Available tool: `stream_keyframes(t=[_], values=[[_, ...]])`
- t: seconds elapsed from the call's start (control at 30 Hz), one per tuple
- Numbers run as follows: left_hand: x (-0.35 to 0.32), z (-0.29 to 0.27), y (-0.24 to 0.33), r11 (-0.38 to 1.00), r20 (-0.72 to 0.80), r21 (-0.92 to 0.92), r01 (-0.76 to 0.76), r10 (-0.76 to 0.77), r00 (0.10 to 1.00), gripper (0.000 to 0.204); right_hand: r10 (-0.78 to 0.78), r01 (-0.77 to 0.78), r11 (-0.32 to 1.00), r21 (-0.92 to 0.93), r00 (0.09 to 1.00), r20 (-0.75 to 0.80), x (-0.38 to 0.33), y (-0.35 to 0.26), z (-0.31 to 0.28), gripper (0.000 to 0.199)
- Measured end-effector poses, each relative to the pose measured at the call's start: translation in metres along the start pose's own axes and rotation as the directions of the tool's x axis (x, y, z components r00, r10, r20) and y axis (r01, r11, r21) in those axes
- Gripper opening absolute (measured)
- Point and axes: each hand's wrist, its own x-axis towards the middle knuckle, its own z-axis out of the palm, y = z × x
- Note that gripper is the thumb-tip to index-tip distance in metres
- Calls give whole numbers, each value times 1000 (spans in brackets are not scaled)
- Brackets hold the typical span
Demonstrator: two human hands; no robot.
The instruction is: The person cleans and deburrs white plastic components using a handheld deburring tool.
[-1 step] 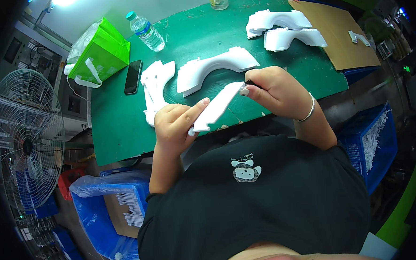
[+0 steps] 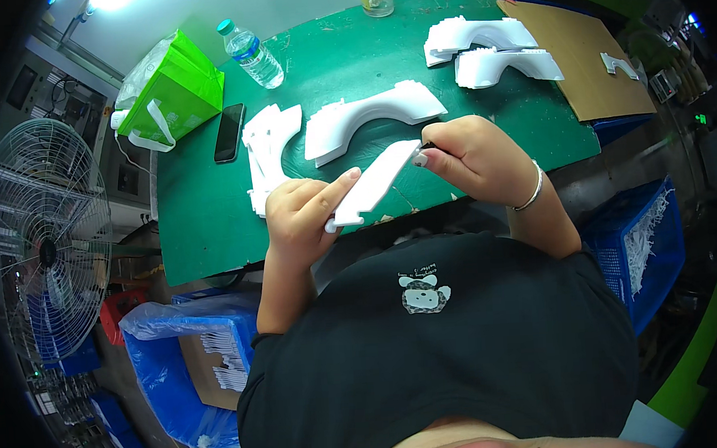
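Observation:
My left hand is closed on the lower end of a flat white plastic part, its forefinger laid along the edge. The part is held tilted above the table's near edge, its far end up and to the right. At that far end my right hand is closed round a small black-handled tool, whose tip meets the part; most of the tool is hidden in the fingers. Just beyond the hands lie a stack of curved white plastic parts and, to its left, another stack close by my left hand.
On the green table stand a water bottle, a phone, a green bag, a glass jar and more white stacks. Blue bins flank me, a cardboard sheet lies right, a fan stands left.

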Motion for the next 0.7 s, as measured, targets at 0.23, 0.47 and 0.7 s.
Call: stream_keyframes(t=[0.23,0.47,0.7], values=[[-2,-1,-3,998,27,55,11,-13,1000,36,-4,3,996,84,1000,15,-3,5,1,40],[-3,-10,-3,995,28,69,74,-76,997,35,15,-12,998,64,999,-52,-5,13,3,42],[-7,-23,-12,985,77,-103,140,-132,988,31,46,-61,990,-128,992,-116,1,23,12,39]])
